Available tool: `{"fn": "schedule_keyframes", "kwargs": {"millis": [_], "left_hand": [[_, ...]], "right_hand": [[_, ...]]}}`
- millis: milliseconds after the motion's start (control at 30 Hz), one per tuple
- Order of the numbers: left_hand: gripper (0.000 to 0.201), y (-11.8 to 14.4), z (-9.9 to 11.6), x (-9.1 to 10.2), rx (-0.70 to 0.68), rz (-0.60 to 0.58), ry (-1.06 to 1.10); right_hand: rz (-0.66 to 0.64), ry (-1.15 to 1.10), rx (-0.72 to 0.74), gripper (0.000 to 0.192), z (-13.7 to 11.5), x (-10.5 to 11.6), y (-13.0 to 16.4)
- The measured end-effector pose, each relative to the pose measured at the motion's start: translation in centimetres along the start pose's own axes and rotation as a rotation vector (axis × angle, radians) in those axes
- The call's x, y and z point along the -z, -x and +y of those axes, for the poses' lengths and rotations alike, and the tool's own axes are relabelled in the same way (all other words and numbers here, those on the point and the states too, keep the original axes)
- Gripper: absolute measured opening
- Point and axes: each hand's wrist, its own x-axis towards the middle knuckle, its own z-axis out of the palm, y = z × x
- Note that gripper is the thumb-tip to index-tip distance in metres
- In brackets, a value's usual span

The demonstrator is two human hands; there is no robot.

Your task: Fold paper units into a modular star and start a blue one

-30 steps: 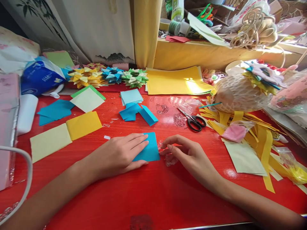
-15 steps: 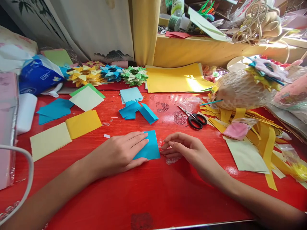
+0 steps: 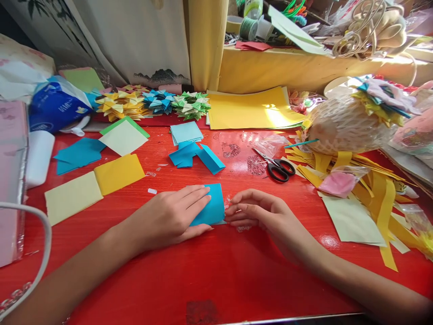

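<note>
My left hand (image 3: 177,212) lies flat over a blue sheet of paper (image 3: 213,205) on the red table (image 3: 162,280), fingers stretched out and pressing it down. The sheet's right edge curls up a little, and a paler layer shows beneath its lower corner. At that edge, my right hand (image 3: 255,208) has its bent fingertips closed on the paper. Beyond the hands lie folded blue paper pieces (image 3: 211,159) and a stack of pale blue squares (image 3: 186,133). Black-handled scissors (image 3: 279,169) rest to the right of them.
Yellow paper (image 3: 120,174), cream paper (image 3: 74,197) and blue sheets (image 3: 81,155) lie left. Folded paper rings (image 3: 123,104) and large yellow sheets (image 3: 252,108) line the back. Yellow strips (image 3: 384,207) and a netted round object (image 3: 348,124) are right. A white cable (image 3: 47,243) curves at left.
The blue sheet's right edge has risen and curled at my right fingertips, baring the paler layer below. My left hand stays in place on the sheet. The view has shifted slightly.
</note>
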Motion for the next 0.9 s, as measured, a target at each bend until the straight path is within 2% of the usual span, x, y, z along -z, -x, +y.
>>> {"fn": "schedule_keyframes", "kwargs": {"millis": [133,233,367,467,567,633,767,900], "left_hand": [[0.033,-0.2,0.3,-0.1,-0.002,0.051,-0.018],[0.026,0.0,0.3,0.1,-0.026,0.152,-0.053],[0.029,0.6,0.7,0.9,-0.029,0.308,-0.122],[0.029,0.7,1.5,1.6,-0.185,0.286,-0.129],[0.026,0.4,2.4,1.7,-0.286,0.238,-0.157],[0.022,0.0,2.8,1.5,-0.231,0.243,-0.118],[0.012,-0.5,3.4,1.3,0.054,0.263,0.110],[0.014,-0.6,3.5,1.0,0.236,0.227,0.348]], "right_hand": [[-0.023,0.020,0.032,0.011,0.1,0.1,0.1],[-0.040,0.002,0.044,0.009,0.1,0.1,0.1],[-0.183,-0.093,0.001,0.020,0.3,-0.2,0.0],[-0.208,-0.137,-0.048,0.025,0.7,-0.5,0.1],[-0.131,-0.073,-0.006,0.014,1.0,-0.5,0.2],[-0.087,0.001,0.060,0.009,1.1,-0.3,0.1],[-0.066,0.155,0.167,0.014,1.1,0.0,0.0],[-0.141,0.049,0.119,0.018,1.3,-0.2,0.1]]}}
